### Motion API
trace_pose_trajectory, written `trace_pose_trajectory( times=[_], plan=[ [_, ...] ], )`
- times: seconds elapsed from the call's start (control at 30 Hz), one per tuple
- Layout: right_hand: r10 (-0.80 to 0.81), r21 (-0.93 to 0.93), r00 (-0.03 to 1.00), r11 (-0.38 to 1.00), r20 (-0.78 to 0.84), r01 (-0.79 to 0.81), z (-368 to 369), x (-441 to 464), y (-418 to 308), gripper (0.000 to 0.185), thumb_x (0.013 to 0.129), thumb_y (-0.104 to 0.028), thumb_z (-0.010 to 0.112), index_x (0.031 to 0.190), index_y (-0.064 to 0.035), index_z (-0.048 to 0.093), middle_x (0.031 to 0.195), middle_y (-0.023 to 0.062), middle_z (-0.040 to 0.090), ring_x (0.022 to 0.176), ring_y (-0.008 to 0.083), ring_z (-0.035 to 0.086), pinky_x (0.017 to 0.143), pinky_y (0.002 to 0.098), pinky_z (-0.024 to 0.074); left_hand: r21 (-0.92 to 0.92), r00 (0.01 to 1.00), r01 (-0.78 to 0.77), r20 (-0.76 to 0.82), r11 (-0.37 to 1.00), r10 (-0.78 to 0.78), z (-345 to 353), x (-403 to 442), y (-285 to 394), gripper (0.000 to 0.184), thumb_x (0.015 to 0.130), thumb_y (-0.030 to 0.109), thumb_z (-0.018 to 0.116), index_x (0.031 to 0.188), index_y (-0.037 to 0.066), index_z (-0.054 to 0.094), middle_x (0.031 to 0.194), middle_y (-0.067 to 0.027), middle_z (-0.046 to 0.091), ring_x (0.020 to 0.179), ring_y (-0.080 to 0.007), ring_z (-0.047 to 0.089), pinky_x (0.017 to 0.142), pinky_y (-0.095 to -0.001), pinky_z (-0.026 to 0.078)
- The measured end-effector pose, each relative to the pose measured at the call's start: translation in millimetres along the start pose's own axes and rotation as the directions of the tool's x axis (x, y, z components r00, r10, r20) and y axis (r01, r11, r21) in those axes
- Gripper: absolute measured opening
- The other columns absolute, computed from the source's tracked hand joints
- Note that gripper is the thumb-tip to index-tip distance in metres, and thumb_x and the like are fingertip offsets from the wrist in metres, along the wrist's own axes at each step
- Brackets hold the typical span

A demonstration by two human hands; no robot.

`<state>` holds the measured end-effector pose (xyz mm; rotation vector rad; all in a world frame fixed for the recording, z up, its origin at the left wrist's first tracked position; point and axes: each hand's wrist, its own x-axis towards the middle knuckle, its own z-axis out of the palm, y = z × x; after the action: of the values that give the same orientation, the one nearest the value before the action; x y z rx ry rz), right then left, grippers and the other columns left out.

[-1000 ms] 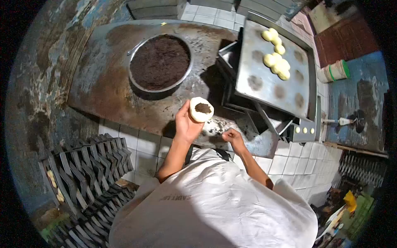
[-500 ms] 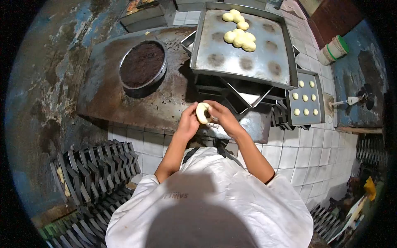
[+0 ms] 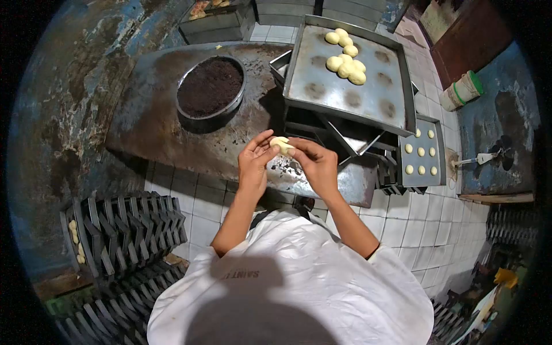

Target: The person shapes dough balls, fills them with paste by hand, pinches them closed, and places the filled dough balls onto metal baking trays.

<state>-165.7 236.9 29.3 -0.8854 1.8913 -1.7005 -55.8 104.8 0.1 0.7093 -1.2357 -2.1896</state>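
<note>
Between my two hands is a piece of pale yellow dough point(image 3: 281, 145), held over the front of the worn metal table. My left hand point(image 3: 253, 162) grips its left side, with the thumb at its lower edge. On the other side, my right hand point(image 3: 316, 164) pinches the dough between thumb and fingers. The dough looks folded together, and no dark filling shows in it now. Beyond my left hand stands a round metal bowl point(image 3: 242, 102) of dark brown crumbly filling point(image 3: 210, 86). Several smooth dough balls point(image 3: 345, 69) sit clustered on a metal tray point(image 3: 322, 102) ahead to the right.
That tray rests on stacked dark pans. Lower right, another tray point(image 3: 424, 179) carries several spaced dough balls. Racks of dark metal trays point(image 3: 126, 230) stand at left. A white bucket with a green lid point(image 3: 462, 91) is at far right. Dark crumbs lie on the table point(image 3: 155, 115).
The dough was an open cup with a dark hollow; now its edges are drawn together. My right fingers have shifted to pinch it. The camera view has tilted slightly.
</note>
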Motion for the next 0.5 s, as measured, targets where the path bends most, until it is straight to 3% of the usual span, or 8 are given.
trace_pose_trajectory(
  times=[0.07,0.17,0.2,0.3,0.33,0.37,0.43,0.5],
  plan=[
    [-0.187,-0.132,0.982,0.974,-0.010,0.184,20.5,-0.6,-7.9,0.041,0.083,-0.004,0.074,0.123,0.0000,0.068,0.115,0.0183,0.073,0.100,0.0302,0.073,0.087,0.0364,0.0565,-0.219,0.992,-0.052,-0.127,0.974,0.024,-3.6,2.9,-0.7,0.037,0.095,0.006,0.068,0.130,0.000,0.056,0.118,-0.0107,0.066,0.109,-0.0178,0.063,0.097,-0.0293,0.048],
    [-0.214,-0.200,0.971,0.952,0.104,0.232,38.1,4.4,-9.8,0.042,0.081,-0.003,0.073,0.122,-0.0011,0.067,0.115,0.0201,0.071,0.101,0.0346,0.071,0.088,0.0385,0.0558,-0.284,0.983,-0.087,-0.178,0.955,0.036,-14.0,3.5,5.6,0.030,0.100,0.011,0.064,0.126,-0.001,0.057,0.121,-0.0116,0.066,0.111,-0.0190,0.063,0.099,-0.0314,0.048],
    [-0.182,-0.336,0.976,0.917,0.124,0.213,42.0,7.3,-11.4,0.037,0.081,-0.002,0.072,0.118,-0.0024,0.069,0.113,0.0190,0.070,0.100,0.0345,0.069,0.086,0.0367,0.0559,-0.249,0.991,-0.102,-0.106,0.963,0.077,-18.7,3.8,8.7,0.029,0.103,0.017,0.058,0.126,-0.002,0.059,0.128,-0.0134,0.064,0.116,-0.0206,0.062,0.102,-0.0335,0.047],
    [-0.211,-0.385,0.978,0.902,0.001,0.195,55.5,22.2,-23.9,0.035,0.080,-0.001,0.072,0.115,-0.0044,0.070,0.108,0.0161,0.068,0.097,0.0317,0.068,0.084,0.0357,0.0565,-0.257,0.993,-0.101,0.029,0.961,0.112,-25.8,-0.9,26.1,0.032,0.105,0.018,0.053,0.129,-0.002,0.061,0.137,-0.0168,0.061,0.123,-0.0224,0.059,0.107,-0.0346,0.043],
    [-0.161,-0.221,0.986,0.964,-0.040,0.149,61.2,26.3,-31.9,0.024,0.082,-0.002,0.073,0.106,-0.0020,0.071,0.105,0.0108,0.067,0.097,0.0230,0.067,0.082,0.0330,0.0564,-0.273,0.985,-0.110,0.097,0.956,0.141,-29.4,-2.3,32.1,0.036,0.104,0.017,0.052,0.133,-0.003,0.059,0.141,-0.0187,0.058,0.129,-0.0241,0.055,0.111,-0.0370,0.040],
    [-0.161,-0.233,0.985,0.962,-0.054,0.145,68.0,30.8,-30.7,0.024,0.082,-0.002,0.073,0.106,-0.0020,0.071,0.105,0.0108,0.067,0.097,0.0230,0.067,0.082,0.0330,0.0564,-0.279,0.984,-0.100,0.113,0.955,0.136,-34.5,-0.8,34.6,0.036,0.104,0.017,0.052,0.133,-0.003,0.059,0.141,-0.0187,0.058,0.129,-0.0241,0.055,0.111,-0.0370,0.040],
    [0.065,0.279,0.998,0.958,0.007,-0.064,78.8,33.8,-24.4,0.015,0.084,-0.005,0.075,0.097,0.0002,0.070,0.103,0.0075,0.069,0.095,0.0161,0.066,0.080,0.0307,0.0554,-0.205,0.939,-0.243,0.197,0.948,0.283,-39.8,2.2,35.6,0.040,0.101,0.015,0.055,0.135,-0.004,0.057,0.143,-0.0193,0.056,0.132,-0.0258,0.053,0.113,-0.0387,0.037],
    [0.116,0.195,0.992,0.975,-0.044,-0.105,90.1,30.7,-23.4,0.015,0.085,-0.006,0.076,0.097,0.0032,0.072,0.093,0.0073,0.072,0.084,0.0133,0.067,0.078,0.0266,0.0534,-0.193,0.939,-0.256,0.185,0.947,0.292,-45.7,5.9,43.9,0.034,0.099,0.011,0.058,0.130,-0.003,0.061,0.137,-0.0171,0.060,0.122,-0.0232,0.059,0.107,-0.0364,0.044]
  ],
)
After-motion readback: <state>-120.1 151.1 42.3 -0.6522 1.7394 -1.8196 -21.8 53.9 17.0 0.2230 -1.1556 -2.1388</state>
